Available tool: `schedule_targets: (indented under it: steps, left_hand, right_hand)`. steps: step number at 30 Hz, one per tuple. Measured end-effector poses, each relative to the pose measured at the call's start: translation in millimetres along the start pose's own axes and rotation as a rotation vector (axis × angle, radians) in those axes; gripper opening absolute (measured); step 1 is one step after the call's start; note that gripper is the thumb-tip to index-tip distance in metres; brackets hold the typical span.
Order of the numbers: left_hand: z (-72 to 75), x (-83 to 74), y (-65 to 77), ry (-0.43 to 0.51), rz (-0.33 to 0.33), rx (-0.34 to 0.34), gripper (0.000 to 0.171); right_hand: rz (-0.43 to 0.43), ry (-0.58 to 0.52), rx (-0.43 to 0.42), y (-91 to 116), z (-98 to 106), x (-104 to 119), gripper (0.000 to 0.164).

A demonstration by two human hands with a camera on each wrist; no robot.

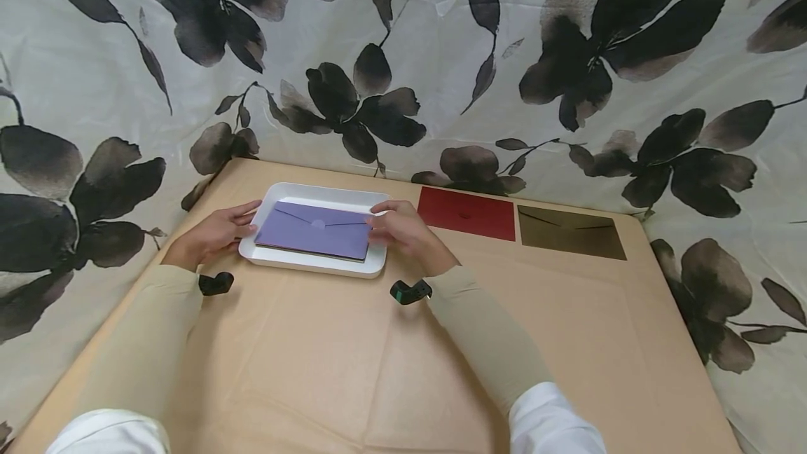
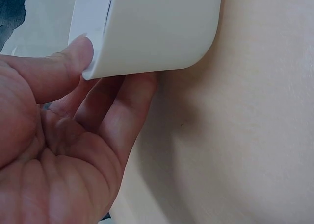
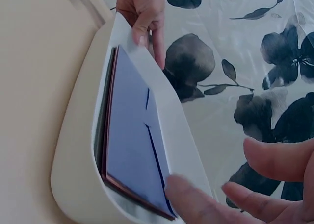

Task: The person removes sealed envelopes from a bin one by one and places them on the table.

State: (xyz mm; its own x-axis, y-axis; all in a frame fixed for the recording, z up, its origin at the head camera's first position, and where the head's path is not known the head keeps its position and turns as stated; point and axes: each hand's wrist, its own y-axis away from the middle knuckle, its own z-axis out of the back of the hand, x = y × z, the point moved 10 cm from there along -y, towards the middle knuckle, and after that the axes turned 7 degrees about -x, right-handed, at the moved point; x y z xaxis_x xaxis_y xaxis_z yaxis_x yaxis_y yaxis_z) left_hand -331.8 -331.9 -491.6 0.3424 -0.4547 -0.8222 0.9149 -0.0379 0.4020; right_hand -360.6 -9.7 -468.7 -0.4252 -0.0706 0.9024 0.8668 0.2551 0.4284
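A white tray (image 1: 309, 267) with rounded corners sits toward the back left of the table. In it lies a lavender envelope (image 1: 302, 233), its flap side up, on top of a thin stack whose reddish and dark edges (image 3: 104, 131) show in the right wrist view. My left hand (image 1: 217, 233) holds the tray's left end, thumb on the rim and fingers curled under it. Over the tray's right end is my right hand (image 1: 406, 230), its thumb and fingers spread apart. One blurred fingertip (image 3: 179, 189) is at the lavender envelope's edge; whether it touches, I cannot tell.
Right of the tray, a red envelope (image 1: 466, 214) and a dark gold envelope (image 1: 570, 232) lie side by side along the table's back edge. A floral cloth (image 1: 454, 54) hangs behind and beside the tan-covered table (image 1: 378, 363).
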Motion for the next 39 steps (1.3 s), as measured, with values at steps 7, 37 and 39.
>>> schedule_targets:
  steps: [7,37,39]
  left_hand:
    - [-1.0,-0.7,0.0,0.015,-0.006,0.016,0.074]
    - [-0.8,5.1,0.2,0.048,0.016,0.001,0.071]
    - [-0.9,5.2,0.2,0.050,0.018,0.000,0.071]
  right_hand:
    - [0.000,-0.028,-0.046,-3,-15,-2,0.057]
    - [0.034,-0.027,0.043,6,-24,28,0.062]
    - [0.054,0.011,0.035,2,-26,29,0.057]
